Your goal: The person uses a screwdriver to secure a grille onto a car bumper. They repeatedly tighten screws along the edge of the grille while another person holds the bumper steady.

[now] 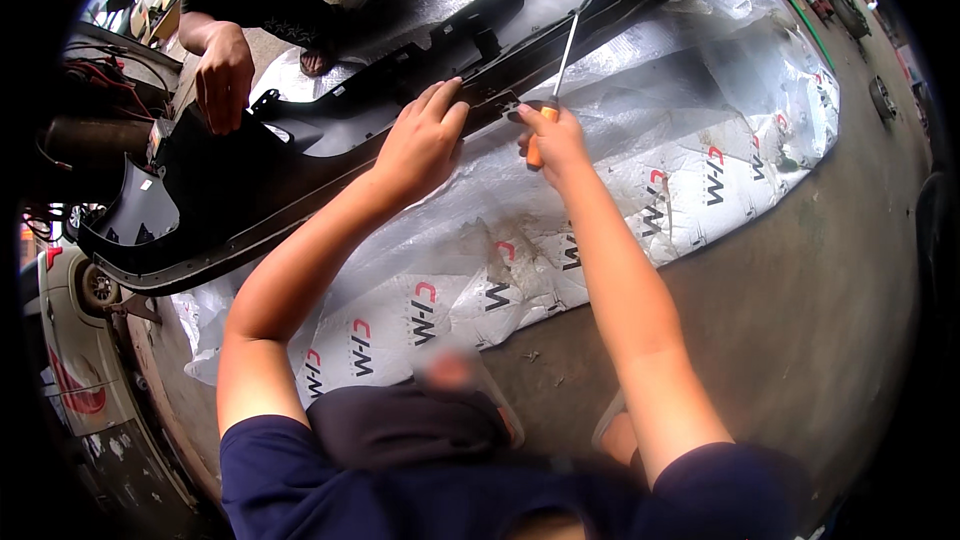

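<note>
A long black car bumper (330, 180) lies across the upper part of the view, its hollow inner side showing. My left hand (425, 135) rests on its near edge, fingers stretched out over the black plastic. My right hand (558, 145) is closed round a screwdriver (543, 145) with an orange and black handle. The screwdriver's metal shaft points up and away from me, over the bumper's near edge. Beside my right fingertips, at that edge, is a small dark piece (515, 108), too unclear to name.
White printed foil sheeting (600, 240) lies under the bumper on the concrete floor (780, 340). Across the bumper stands another person, one hand (222, 75) hanging over its left part. A light-coloured car (75, 330) is at the left; several loose parts lie at the far right.
</note>
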Tool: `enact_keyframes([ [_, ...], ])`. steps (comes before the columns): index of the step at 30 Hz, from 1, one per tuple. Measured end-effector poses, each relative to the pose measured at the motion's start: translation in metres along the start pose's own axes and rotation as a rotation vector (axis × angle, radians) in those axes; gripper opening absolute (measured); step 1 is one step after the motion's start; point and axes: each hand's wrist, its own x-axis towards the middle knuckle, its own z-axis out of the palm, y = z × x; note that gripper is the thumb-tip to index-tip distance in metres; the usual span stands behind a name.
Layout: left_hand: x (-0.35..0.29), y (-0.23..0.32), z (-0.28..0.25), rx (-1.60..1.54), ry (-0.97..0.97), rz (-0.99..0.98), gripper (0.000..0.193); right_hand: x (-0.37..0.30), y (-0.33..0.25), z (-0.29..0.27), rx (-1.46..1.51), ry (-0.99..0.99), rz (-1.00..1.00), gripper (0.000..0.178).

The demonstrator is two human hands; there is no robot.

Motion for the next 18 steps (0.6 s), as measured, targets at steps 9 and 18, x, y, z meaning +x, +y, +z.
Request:
enact_keyframes([
  [9, 0.082, -0.145, 0.021, -0.287, -0.023, -0.387, 0.027, -0.057, 0.031, -0.086, -0.040, 0.237, 0.105, 0.022],
  [18, 0.118, -0.208, 0.126, -0.132, -0.570, -0.296, 0.047, -0.090, 0.084, -0.113, -0.049, 0.414, 0.463, 0.018],
])
